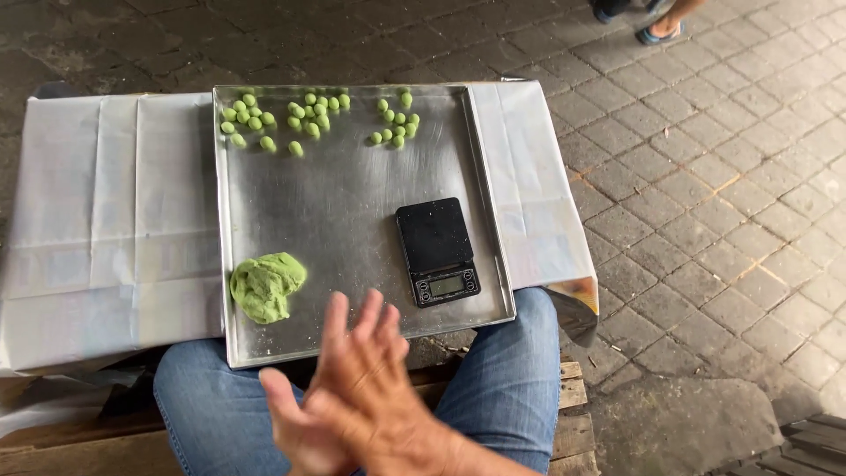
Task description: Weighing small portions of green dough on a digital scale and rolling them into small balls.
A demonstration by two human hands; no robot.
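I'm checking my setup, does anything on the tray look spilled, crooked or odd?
Nothing stands out. The dough lump, the small balls and the scale all sit on the tray; the scale lies slightly askew to its edges.

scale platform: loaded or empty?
Empty. The black scale on the metal tray has nothing on its platform; the green dough lump lies apart, to its left.

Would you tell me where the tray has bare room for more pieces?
The tray is bare across its middle, between the small green balls along the far edge, the dough lump near left and the scale at right. The far right corner is bare too. The far left is crowded.
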